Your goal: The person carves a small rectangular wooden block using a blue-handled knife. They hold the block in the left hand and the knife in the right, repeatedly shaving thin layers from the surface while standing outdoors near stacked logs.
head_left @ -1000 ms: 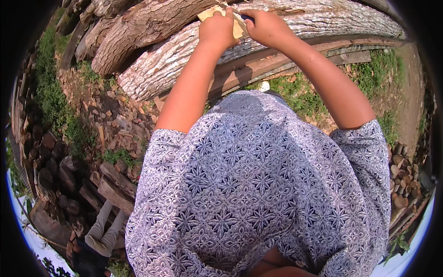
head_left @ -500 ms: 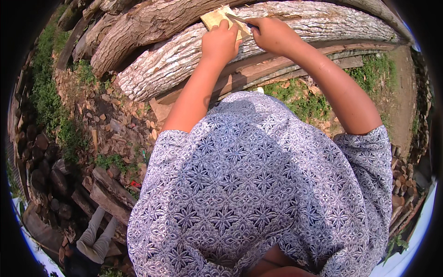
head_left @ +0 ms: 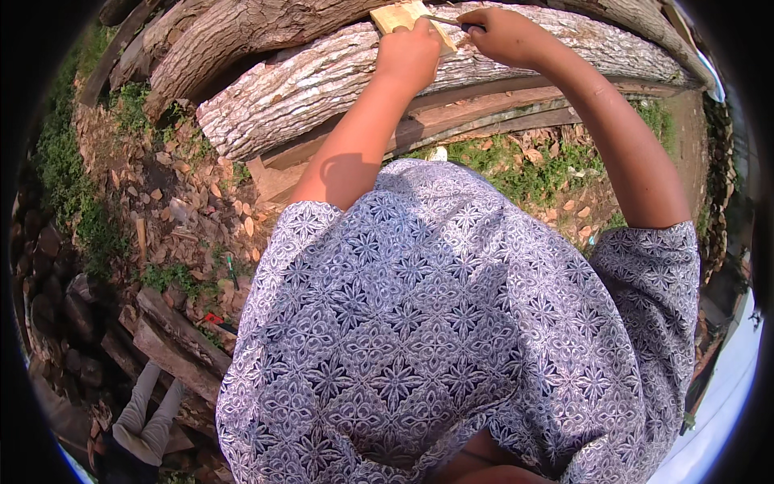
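A flat piece of pale yellow wood (head_left: 393, 18) rests on a rough-barked log (head_left: 314, 89) at the far side. My left hand (head_left: 409, 53) is closed on its near part and presses it against the log. In my right hand (head_left: 506, 37) is a knife (head_left: 439, 19), gripped by its dark handle. The blade points left and lies over the wood, close to my left fingers. Whether its edge touches the wood, I cannot tell.
Another thick log (head_left: 242, 40) lies beyond at the left, and sawn planks (head_left: 459, 117) run along the near side. Leaf litter (head_left: 181, 177) and grass cover the ground. At lower left are stacked wood (head_left: 181, 343) and a person's legs (head_left: 149, 407).
Both hands, the wood and the knife sit farther right and higher in the picture, and the whole view has shifted somewhat. Both grips are unchanged.
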